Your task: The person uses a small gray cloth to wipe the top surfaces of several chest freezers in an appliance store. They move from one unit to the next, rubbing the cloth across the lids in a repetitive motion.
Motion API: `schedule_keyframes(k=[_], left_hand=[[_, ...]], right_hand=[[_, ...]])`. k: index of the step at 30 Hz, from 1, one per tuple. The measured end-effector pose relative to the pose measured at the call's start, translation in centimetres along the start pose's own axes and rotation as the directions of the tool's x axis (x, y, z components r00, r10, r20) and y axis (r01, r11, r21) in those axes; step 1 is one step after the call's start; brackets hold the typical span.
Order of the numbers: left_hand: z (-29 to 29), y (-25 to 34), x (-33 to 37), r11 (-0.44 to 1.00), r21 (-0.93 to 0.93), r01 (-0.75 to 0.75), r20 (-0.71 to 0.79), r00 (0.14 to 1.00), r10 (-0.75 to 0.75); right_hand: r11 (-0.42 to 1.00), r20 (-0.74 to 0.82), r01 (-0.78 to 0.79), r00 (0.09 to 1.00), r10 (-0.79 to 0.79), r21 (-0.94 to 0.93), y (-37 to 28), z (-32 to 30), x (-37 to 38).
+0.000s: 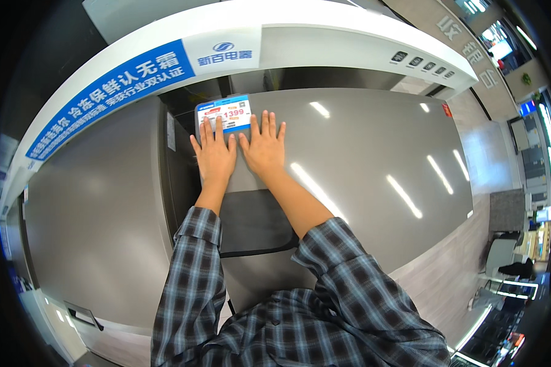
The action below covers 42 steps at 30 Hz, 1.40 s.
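Note:
My left hand lies flat on a glossy grey appliance panel, fingers stretched out. Its fingertips overlap the lower edge of a blue-and-white price card at the panel's upper left corner. Just to the right, my right hand rests flat on the same panel with its fingers extended, close to the card's right edge. The two thumbs point toward each other, a little apart. Neither hand holds anything. Below the hands, a dark grey rounded panel with a black lower edge shows between my forearms.
To the left stands another grey appliance, separated by a dark gap. A white curved frame with a blue banner arches across the far side. At right are a wood-look floor and a chair.

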<state>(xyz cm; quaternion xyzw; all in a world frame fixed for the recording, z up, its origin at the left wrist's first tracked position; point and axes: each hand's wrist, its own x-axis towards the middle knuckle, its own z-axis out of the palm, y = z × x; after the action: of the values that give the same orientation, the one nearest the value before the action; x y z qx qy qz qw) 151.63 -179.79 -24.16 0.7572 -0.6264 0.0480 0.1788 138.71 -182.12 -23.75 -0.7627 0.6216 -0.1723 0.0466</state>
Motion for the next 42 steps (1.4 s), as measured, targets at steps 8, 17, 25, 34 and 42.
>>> schedule_keyframes(k=[8,17,25,34,42], left_hand=[[0.6,-0.3,0.1,0.998,0.036,-0.043,0.015,0.999,0.042],[0.5,-0.1,0.1,0.996,0.031,-0.083,-0.058,0.995,0.084],[0.8,-0.1,0.2,0.989,0.024,-0.146,-0.107,0.983,0.148],[0.8,-0.7,0.2,0.993,0.028,-0.111,-0.116,0.987,0.114],[-15.9,12.2,-1.4,0.250,-0.961,0.118,0.207,0.905,0.371]], right_hand=[[0.989,-0.031,0.138,0.990,-0.136,0.059,0.2,0.3,-0.3],[0.993,-0.024,0.113,0.993,-0.112,0.032,0.2,0.4,-0.1],[0.992,-0.067,0.120,0.991,-0.118,0.033,0.5,0.4,-0.1],[0.989,-0.066,0.128,0.990,-0.123,0.080,-0.1,0.8,0.0],[0.941,-0.129,0.117,0.978,-0.165,-0.319,2.3,3.2,0.3]])
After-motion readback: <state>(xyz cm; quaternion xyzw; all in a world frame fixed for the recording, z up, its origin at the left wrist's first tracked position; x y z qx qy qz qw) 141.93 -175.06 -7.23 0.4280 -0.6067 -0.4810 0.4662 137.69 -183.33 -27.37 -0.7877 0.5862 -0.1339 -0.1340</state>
